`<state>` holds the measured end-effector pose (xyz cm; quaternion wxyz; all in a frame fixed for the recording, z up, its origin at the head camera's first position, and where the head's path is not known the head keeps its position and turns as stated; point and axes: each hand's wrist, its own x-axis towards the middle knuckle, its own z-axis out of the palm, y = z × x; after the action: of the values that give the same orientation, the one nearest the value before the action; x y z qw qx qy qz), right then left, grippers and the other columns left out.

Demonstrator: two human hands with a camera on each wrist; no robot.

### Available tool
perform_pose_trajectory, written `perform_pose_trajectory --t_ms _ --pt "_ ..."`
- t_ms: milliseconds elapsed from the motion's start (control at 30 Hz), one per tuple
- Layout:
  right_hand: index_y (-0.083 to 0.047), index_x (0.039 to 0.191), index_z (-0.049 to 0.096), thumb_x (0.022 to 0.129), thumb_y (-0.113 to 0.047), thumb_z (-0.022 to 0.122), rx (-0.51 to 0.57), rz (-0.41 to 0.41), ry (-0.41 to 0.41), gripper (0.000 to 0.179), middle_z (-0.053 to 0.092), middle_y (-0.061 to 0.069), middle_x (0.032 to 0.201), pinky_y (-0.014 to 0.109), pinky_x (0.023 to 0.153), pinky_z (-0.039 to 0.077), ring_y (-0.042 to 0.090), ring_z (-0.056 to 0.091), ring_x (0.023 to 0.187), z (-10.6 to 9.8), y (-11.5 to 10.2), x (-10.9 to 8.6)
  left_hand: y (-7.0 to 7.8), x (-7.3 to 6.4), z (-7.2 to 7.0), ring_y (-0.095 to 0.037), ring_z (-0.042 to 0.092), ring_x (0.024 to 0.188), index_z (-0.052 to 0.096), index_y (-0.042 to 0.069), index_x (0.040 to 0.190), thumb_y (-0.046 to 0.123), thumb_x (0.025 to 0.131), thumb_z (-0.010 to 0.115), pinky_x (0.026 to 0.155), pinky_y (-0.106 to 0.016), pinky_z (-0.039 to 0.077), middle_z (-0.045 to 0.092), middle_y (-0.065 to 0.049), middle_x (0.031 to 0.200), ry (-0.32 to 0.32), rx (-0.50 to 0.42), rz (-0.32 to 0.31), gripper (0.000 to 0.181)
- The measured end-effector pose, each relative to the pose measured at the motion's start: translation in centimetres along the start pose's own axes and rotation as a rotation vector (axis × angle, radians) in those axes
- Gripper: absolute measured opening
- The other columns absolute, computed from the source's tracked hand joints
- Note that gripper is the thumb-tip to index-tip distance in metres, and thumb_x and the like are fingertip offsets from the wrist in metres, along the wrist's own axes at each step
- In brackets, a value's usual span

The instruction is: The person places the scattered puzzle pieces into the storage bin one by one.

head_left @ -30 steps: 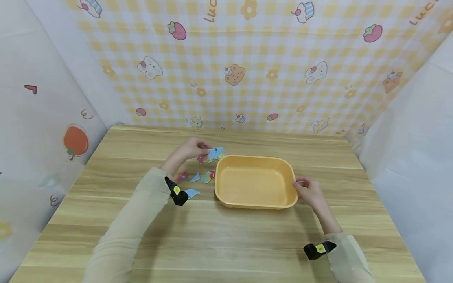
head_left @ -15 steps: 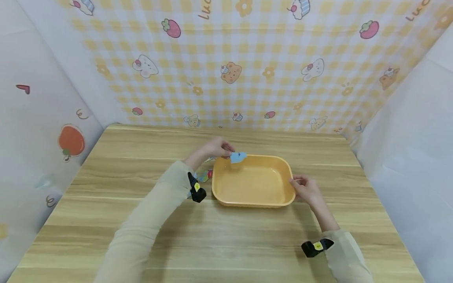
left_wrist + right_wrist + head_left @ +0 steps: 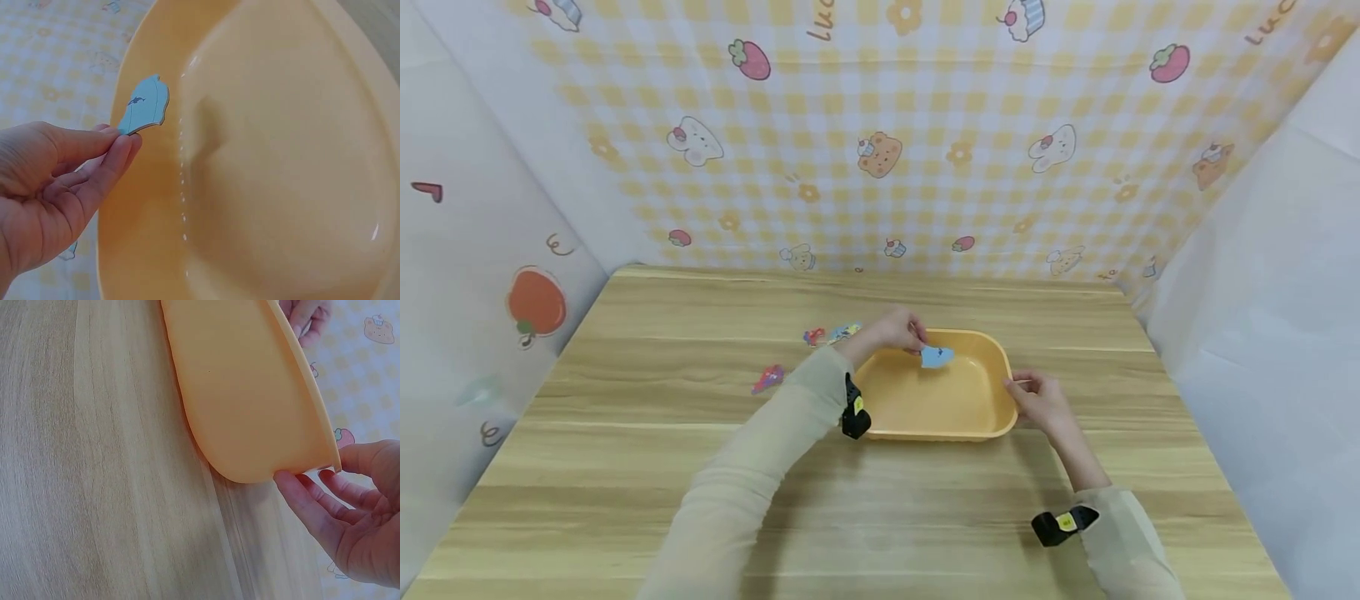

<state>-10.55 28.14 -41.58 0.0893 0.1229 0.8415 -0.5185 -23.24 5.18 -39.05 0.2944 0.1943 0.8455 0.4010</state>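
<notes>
In the head view a yellow plastic tray (image 3: 955,404) stands on the wooden table. My left hand (image 3: 891,327) reaches over its back left part and pinches a light-blue puzzle piece (image 3: 937,357). The left wrist view shows the piece (image 3: 149,103) flat and thin, with a small dark dolphin-like print, between thumb and fingertips above the tray's floor. At the tray's right end, my right hand (image 3: 1043,402) grips the rim. Up close in the right wrist view, that hand (image 3: 369,519) has its thumb and fingers about the tray's (image 3: 244,381) edge.
Left of the tray lie a red piece (image 3: 813,337), blue pieces (image 3: 846,331) and a purple-red piece (image 3: 768,379). The left sleeve (image 3: 760,458) covers some of the table there. Behind the wooden table (image 3: 880,517) hangs a yellow checked cloth (image 3: 820,125).
My left hand has carried the light-blue puzzle piece rightward, from the pieces left of the tray to over the tray's inside. My right hand has stayed on the tray's right end.
</notes>
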Motion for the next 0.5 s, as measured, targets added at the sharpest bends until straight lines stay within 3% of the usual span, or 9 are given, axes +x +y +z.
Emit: perform_pose_trajectory --t_ms 200,400,467,500 --pt "0.013 0.121 0.045 0.093 -0.017 0.051 -0.003 -0.015 -0.002 0.041 0.058 0.023 0.098 0.029 0.058 0.057 0.011 0.061 0.066 -0.1 0.1 0.1 1.0 1.1 1.9 -0.027 0.067 0.079 0.066 -0.004 0.088 -0.002 0.081 0.063 0.073 -0.031 0.056 0.067 -0.016 0.086 0.045 0.118 0.049 0.009" --pt "0.011 0.121 0.046 0.093 -0.017 0.051 -0.005 -0.017 -0.001 0.040 0.057 0.024 0.100 0.029 0.060 0.057 0.014 0.063 0.069 -0.1 0.5 0.2 1.7 2.2 3.4 -0.023 0.067 0.074 0.070 -0.003 0.086 -0.006 0.079 0.063 0.067 -0.028 0.056 0.069 -0.015 0.087 0.035 0.130 0.066 0.010" --pt "0.011 0.121 0.046 0.093 -0.017 0.051 0.001 -0.015 0.001 0.040 0.057 0.024 0.099 0.030 0.059 0.057 0.015 0.063 0.068 0.0 0.6 0.3 1.8 2.8 3.8 -0.020 0.067 0.072 0.070 -0.002 0.084 -0.005 0.080 0.062 0.066 -0.027 0.056 0.070 -0.013 0.085 0.038 0.161 0.072 0.011" --pt "0.011 0.121 0.046 0.093 -0.017 0.051 0.006 -0.012 0.001 0.040 0.057 0.024 0.099 0.031 0.059 0.057 0.015 0.064 0.067 0.0 0.6 0.3 0.9 4.0 4.2 -0.018 0.066 0.068 0.071 0.000 0.081 -0.006 0.078 0.062 0.062 -0.025 0.055 0.070 -0.011 0.080 0.042 0.168 0.097 0.011"
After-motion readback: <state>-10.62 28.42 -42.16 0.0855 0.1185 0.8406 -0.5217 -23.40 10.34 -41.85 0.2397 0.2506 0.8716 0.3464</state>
